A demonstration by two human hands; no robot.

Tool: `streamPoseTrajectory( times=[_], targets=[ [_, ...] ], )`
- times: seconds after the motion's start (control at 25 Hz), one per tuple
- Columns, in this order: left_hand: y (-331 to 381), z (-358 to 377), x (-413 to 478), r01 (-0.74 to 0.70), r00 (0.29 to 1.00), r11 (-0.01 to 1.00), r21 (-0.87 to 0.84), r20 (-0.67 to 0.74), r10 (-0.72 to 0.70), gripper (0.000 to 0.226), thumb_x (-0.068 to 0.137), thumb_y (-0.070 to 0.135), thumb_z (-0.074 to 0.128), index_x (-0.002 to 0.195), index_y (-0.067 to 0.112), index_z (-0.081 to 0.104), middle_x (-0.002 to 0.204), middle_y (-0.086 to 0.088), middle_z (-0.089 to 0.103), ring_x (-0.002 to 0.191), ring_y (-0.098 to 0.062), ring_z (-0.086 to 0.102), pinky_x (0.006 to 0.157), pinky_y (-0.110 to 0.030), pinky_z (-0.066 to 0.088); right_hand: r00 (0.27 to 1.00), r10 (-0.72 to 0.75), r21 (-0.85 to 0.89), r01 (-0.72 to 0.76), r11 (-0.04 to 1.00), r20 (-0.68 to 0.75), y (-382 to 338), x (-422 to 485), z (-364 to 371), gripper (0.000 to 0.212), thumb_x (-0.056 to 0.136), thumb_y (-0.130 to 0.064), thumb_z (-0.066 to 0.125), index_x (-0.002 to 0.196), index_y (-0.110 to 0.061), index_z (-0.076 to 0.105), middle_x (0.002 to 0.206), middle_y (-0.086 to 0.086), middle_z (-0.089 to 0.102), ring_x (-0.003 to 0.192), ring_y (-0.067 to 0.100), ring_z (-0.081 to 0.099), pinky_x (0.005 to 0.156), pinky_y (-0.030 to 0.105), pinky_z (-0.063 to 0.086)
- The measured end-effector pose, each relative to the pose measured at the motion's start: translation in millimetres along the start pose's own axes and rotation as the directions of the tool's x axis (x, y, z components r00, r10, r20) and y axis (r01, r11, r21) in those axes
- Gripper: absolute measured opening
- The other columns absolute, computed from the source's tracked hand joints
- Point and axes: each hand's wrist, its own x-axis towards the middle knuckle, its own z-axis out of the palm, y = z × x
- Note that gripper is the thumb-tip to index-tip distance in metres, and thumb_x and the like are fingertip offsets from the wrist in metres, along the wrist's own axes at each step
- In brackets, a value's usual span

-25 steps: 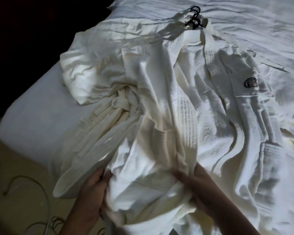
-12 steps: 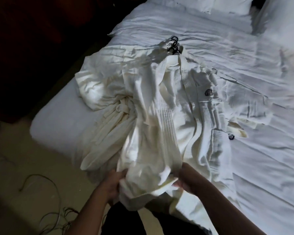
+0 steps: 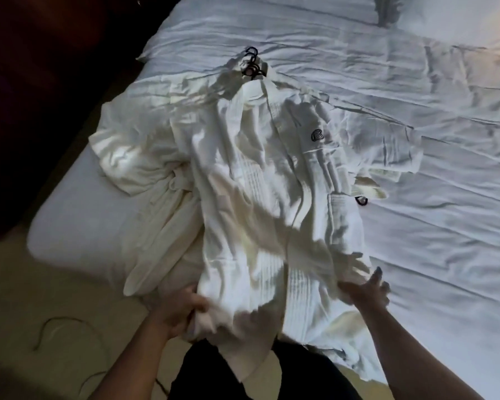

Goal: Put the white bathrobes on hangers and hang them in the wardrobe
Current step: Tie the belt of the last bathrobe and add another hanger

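Observation:
A white bathrobe lies spread along the bed, its dark chest logo facing up and its collar toward the black hanger hooks at the far end. A second crumpled robe with a knotted belt lies under it on the left. My left hand grips the robe's lower hem at the bed's near edge. My right hand hovers with fingers spread beside the hem's right corner, holding nothing.
The bed with a creased white sheet stretches to the right and back, pillows at the far end. A small black loop lies on the sheet by the robe. Cables trail on the beige floor at left.
The robe's lower part has been drawn out flat toward me. My right hand has let go of the fabric and moved out to the right, fingers spread.

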Motion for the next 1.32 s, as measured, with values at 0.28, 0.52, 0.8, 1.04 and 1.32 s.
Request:
streamPoseTrajectory(
  times=[0.28, 0.52, 0.8, 1.04, 1.32],
  targets=[
    [-26.5, 28.7, 1.4, 0.131, 0.968, 0.98, -0.148, 0.232, -0.094, 0.054, 0.079, 0.008, 0.072, 0.129, -0.011, 0.063, 0.135, -0.033, 0.059, 0.118, -0.043, 0.062, 0.104, -0.049, 0.049, 0.953, 0.028, 0.289, -0.119, 0.95, 0.303, 19.0, 17.8, -24.6, 0.035, 0.084, -0.033, 0.077, 0.101, -0.007, 0.062, 0.054, 0.001, 0.062, 0.043, 0.011, 0.059, 0.046, 0.028, 0.045],
    [-18.1, 52.8, -14.1, 0.045, 0.995, 0.988, -0.149, 0.091, -0.031, 0.067, 0.051, 0.014, 0.089, 0.112, -0.009, 0.072, 0.119, -0.032, 0.067, 0.097, -0.039, 0.069, 0.082, -0.041, 0.058, 0.91, -0.354, -0.082, 0.378, 0.922, 0.214, 20.9, -8.3, -48.7, 0.066, 0.059, -0.059, 0.079, 0.108, -0.015, 0.071, 0.102, 0.008, 0.074, 0.106, 0.031, 0.065, 0.084, 0.039, 0.05],
    [-47.7, 80.7, -50.8, 0.093, 0.993, 0.959, -0.269, -0.047, -0.11, 0.074, 0.066, 0.027, 0.095, 0.127, -0.004, 0.067, 0.117, -0.026, 0.07, 0.105, -0.038, 0.069, 0.097, -0.049, 0.054, 0.567, -0.25, 0.266, 0.056, 0.962, 0.785, 63.0, -30.6, -87.5, 0.077, 0.055, -0.012, 0.096, 0.124, 0.005, 0.066, 0.117, 0.026, 0.07, 0.11, 0.039, 0.069, 0.097, 0.048, 0.056],
    [0.6, 85.8, -112.4, -0.159, 0.987, 0.966, -0.205, -0.053, 0.151, 0.044, 0.075, 0.014, 0.081, 0.114, -0.004, 0.072, 0.106, -0.026, 0.074, 0.092, -0.041, 0.074, 0.078, -0.047, 0.061, 0.559, -0.584, 0.731, -0.061, 0.679, 0.589, 48.9, -102.5, -127.0, 0.049, 0.092, 0.003, 0.059, 0.141, -0.003, 0.055, 0.132, 0.033, 0.059, 0.11, 0.046, 0.064, 0.085, 0.052, 0.057],
    [-29.6, 18.2, -152.4, -0.15, 0.97, 0.989, 0.007, -0.191, 0.149, 0.034, 0.082, 0.001, 0.075, 0.107, -0.019, 0.061, 0.068, -0.02, 0.072, 0.076, -0.04, 0.067, 0.076, -0.046, 0.054, 0.825, -0.488, 0.552, 0.276, 0.787, 0.284, 108.1, -125.7, -183.9, 0.042, 0.071, -0.012, 0.076, 0.11, 0.0, 0.07, 0.09, 0.025, 0.073, 0.073, 0.034, 0.071, 0.064, 0.039, 0.057]
  ],
)
